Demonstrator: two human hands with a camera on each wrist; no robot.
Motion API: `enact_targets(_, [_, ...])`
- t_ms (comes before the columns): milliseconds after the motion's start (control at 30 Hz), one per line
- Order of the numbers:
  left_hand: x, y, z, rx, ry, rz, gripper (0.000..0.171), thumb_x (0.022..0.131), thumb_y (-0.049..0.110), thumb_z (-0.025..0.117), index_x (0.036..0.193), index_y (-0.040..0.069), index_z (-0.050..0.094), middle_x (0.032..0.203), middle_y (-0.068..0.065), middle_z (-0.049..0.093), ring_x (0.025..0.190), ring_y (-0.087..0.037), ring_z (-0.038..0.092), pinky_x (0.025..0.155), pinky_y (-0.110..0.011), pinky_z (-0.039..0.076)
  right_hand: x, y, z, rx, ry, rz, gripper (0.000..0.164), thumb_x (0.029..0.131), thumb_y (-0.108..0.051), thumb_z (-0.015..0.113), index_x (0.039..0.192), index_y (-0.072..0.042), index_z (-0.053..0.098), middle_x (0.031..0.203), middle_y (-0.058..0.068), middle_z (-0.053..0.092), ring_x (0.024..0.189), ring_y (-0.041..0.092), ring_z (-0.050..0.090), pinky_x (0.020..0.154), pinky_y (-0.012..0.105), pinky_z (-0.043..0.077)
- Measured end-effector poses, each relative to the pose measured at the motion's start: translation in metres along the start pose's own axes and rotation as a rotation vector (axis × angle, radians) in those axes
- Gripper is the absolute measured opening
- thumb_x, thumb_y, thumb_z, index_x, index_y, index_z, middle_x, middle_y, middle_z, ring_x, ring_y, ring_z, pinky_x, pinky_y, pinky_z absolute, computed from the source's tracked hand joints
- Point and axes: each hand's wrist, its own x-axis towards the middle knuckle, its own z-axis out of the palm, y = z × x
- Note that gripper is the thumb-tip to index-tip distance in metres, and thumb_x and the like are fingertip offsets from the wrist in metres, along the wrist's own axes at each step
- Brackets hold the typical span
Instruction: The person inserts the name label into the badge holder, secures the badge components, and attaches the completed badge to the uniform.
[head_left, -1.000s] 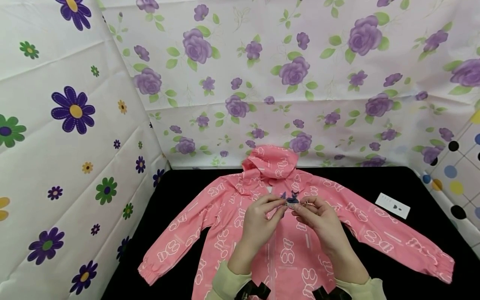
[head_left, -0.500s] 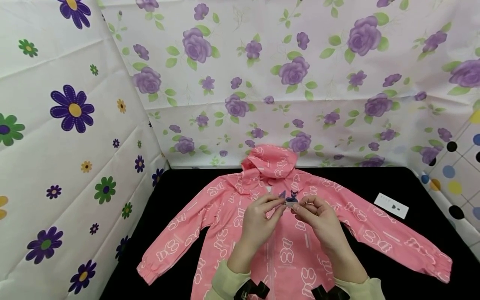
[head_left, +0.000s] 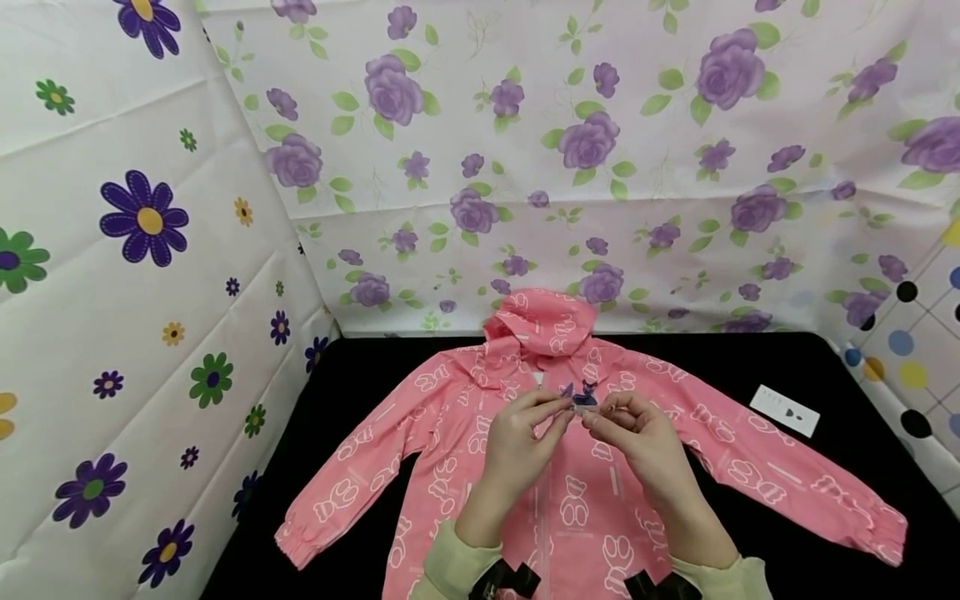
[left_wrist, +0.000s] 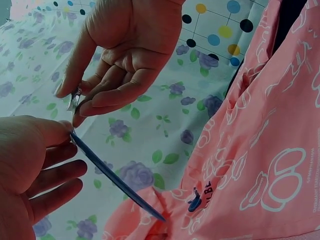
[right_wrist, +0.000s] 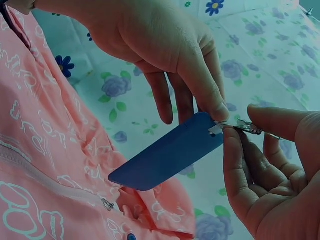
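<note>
Both hands meet above the chest of a pink hooded jacket [head_left: 555, 467] with white bear outlines. My left hand [head_left: 517, 437] pinches the end of a flat blue tag [right_wrist: 167, 155], at a clear strap. This tag slants down toward the jacket and appears edge-on in the left wrist view. Close beside it, my right hand [head_left: 645, 442] pinches a small shiny metal clip [right_wrist: 248, 127] between thumb and fingers. The clip and strap sit at the joined fingertips, partly hidden by them. A small dark blue print [left_wrist: 194, 200] with dark letters shows on the jacket.
The jacket lies spread, sleeves out, on a black tabletop [head_left: 675, 346]. A white card [head_left: 785, 411] with small dark marks lies right of it, near the right sleeve. Floral cloth [head_left: 480, 150] stands behind, with flowered cloth at left and dotted cloth at right.
</note>
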Motion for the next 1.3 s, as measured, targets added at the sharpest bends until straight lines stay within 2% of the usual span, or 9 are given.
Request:
enact_targets(233, [-0.0017, -0.0029, 0.0012, -0.043, 0.007, 0.055, 0.015, 0.094, 0.003, 0.083, 0.108, 0.002, 0.084, 0.102, -0.004, 0.076, 0.087, -0.012, 0.072, 0.077, -0.014, 0.056, -0.0007, -0.0002, 0.0004, -0.007, 0.007, -0.002, 0.029, 0.102, -0.011, 0.075, 0.114, 0.007, 0.057, 0.098, 0.010, 0.073, 0.097, 0.019, 0.074, 0.088, 0.031, 0.061])
enact_targets(633, [-0.0008, -0.0033, -0.0005, -0.052, -0.025, 0.085, 0.015, 0.095, -0.001, 0.079, 0.109, -0.002, 0.082, 0.103, -0.008, 0.076, 0.093, -0.018, 0.075, 0.084, -0.016, 0.058, -0.0004, -0.0031, 0.0005, 0.011, -0.022, -0.012, 0.028, 0.105, -0.015, 0.072, 0.115, 0.006, 0.054, 0.106, 0.016, 0.077, 0.098, 0.020, 0.076, 0.089, 0.031, 0.062])
enact_targets(767, [-0.0009, -0.0040, -0.0012, -0.035, -0.024, 0.110, 0.015, 0.094, -0.003, 0.079, 0.109, -0.003, 0.082, 0.101, -0.009, 0.077, 0.090, -0.018, 0.075, 0.081, -0.013, 0.057, -0.0017, -0.0036, 0.0009, 0.001, -0.036, -0.033, 0.029, 0.106, -0.014, 0.070, 0.116, 0.007, 0.053, 0.113, 0.022, 0.076, 0.099, 0.021, 0.076, 0.090, 0.031, 0.062])
enact_targets(1000, [-0.0001, -0.0045, -0.0034, -0.037, 0.004, 0.172, 0.019, 0.088, -0.006, 0.080, 0.107, -0.003, 0.082, 0.095, -0.008, 0.077, 0.078, -0.011, 0.072, 0.071, -0.011, 0.056, -0.0024, -0.0037, 0.0020, -0.001, -0.049, -0.071, 0.031, 0.106, -0.013, 0.069, 0.118, 0.010, 0.052, 0.113, 0.026, 0.073, 0.097, 0.022, 0.074, 0.091, 0.031, 0.061])
enact_targets(1167, [0.0011, -0.0039, -0.0049, -0.068, 0.037, 0.213, 0.023, 0.085, -0.010, 0.078, 0.107, -0.004, 0.082, 0.095, -0.009, 0.077, 0.079, -0.011, 0.075, 0.075, -0.011, 0.057, -0.0025, -0.0030, 0.0033, -0.009, -0.056, -0.092, 0.029, 0.107, -0.012, 0.068, 0.117, 0.009, 0.052, 0.104, 0.022, 0.073, 0.096, 0.022, 0.073, 0.090, 0.031, 0.061])
enact_targets(1300, [0.0014, -0.0033, -0.0068, -0.094, 0.050, 0.209, 0.020, 0.084, -0.012, 0.077, 0.104, -0.006, 0.081, 0.093, -0.009, 0.077, 0.079, -0.012, 0.076, 0.076, -0.011, 0.057, -0.0032, -0.0025, 0.0049, -0.002, -0.063, -0.107, 0.026, 0.107, -0.012, 0.068, 0.116, 0.007, 0.053, 0.101, 0.017, 0.073, 0.097, 0.021, 0.073, 0.090, 0.031, 0.061])
